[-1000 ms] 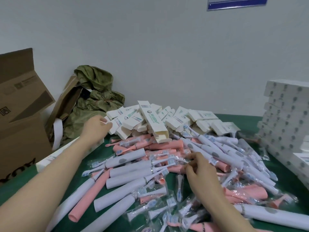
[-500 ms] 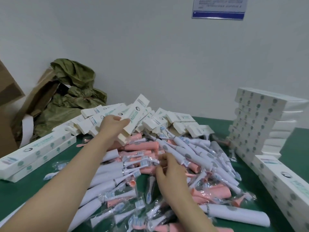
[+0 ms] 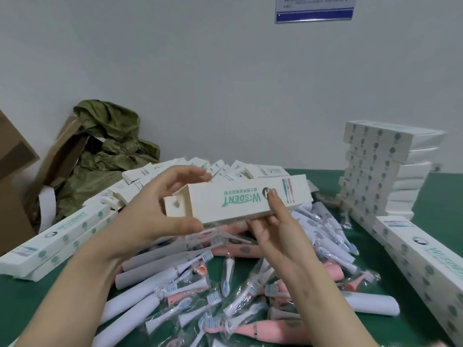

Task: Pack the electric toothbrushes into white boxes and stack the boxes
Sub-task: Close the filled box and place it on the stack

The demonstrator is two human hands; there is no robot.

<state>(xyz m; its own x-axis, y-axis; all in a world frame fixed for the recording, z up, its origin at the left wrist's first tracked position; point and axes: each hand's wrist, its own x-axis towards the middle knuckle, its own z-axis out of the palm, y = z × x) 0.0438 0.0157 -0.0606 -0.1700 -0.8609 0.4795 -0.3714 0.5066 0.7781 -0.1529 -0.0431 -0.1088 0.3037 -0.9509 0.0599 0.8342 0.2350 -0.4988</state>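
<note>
- Box stack (image 3: 370,171) walls off 3 o'clock of the toothbrush pile (image 3: 155,276).
- Loose boxes (image 3: 265,171) crowd 12 o'clock.
- Bare green table (image 3: 25,301) at 8 o'clock leaves a way through.

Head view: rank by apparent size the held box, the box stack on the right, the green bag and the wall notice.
1-2. box stack and green bag: about alike, not ranked.
3. held box, enlarged by nearness to the camera.
4. wall notice, cropped at the top.

The green table (image 3: 30,301) is viewed from head height (one wide-angle view), forward and down, close over the toothbrushes (image 3: 150,274)
</note>
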